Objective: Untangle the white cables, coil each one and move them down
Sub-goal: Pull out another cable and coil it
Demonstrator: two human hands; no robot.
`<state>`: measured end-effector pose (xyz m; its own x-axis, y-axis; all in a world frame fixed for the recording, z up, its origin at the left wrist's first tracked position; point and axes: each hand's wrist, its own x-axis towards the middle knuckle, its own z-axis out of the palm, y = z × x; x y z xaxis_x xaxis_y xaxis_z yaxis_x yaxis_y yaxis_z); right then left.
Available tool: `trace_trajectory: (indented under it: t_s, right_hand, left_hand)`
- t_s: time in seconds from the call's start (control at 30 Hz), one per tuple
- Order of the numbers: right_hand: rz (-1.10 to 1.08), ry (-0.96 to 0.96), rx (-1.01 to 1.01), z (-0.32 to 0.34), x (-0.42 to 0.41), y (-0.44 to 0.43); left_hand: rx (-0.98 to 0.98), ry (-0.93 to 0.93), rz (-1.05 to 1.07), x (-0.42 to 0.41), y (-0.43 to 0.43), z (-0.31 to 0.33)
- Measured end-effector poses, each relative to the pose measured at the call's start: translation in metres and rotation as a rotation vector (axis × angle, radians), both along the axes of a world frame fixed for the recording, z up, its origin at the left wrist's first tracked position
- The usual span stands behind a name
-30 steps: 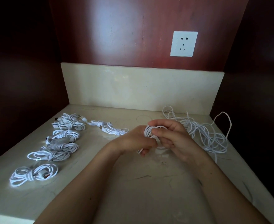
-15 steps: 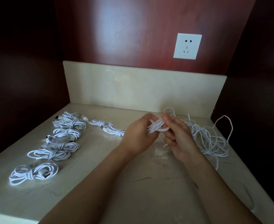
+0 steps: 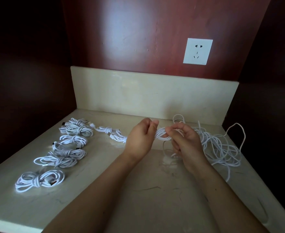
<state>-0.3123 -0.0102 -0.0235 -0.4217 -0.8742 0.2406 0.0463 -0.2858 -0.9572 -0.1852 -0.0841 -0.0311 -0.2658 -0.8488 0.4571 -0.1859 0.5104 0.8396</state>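
White bundled cable stretches between your left hand and right hand, both pinching it above the beige marble counter.

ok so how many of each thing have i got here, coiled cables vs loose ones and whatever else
coiled cable bundles lying on the counter: 7 (the far two overlap, so this count is approximate)
held cable bundle, gripped by left hand and right hand: 1
loose cable tangle: 1
wall socket: 1
total: 10
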Motion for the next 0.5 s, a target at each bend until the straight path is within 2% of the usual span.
trace_trajectory:
  t_s: [0.2, 0.33, 0.5]
  right_hand:
    - [-0.099, 0.341, 0.015, -0.002, -0.012, -0.001]
    - [-0.074, 0.469, -0.022, -0.003, -0.015, 0.0]
    - [-0.07, 0.448, -0.085, -0.001, -0.013, 0.0]
  left_hand:
    - [-0.005, -0.089, 0.011, 0.009, -0.012, -0.001]
    - [-0.002, -0.194, -0.008, 0.014, -0.02, -0.005]
    - [0.025, -0.206, -0.381, 0.016, -0.013, 0.001]
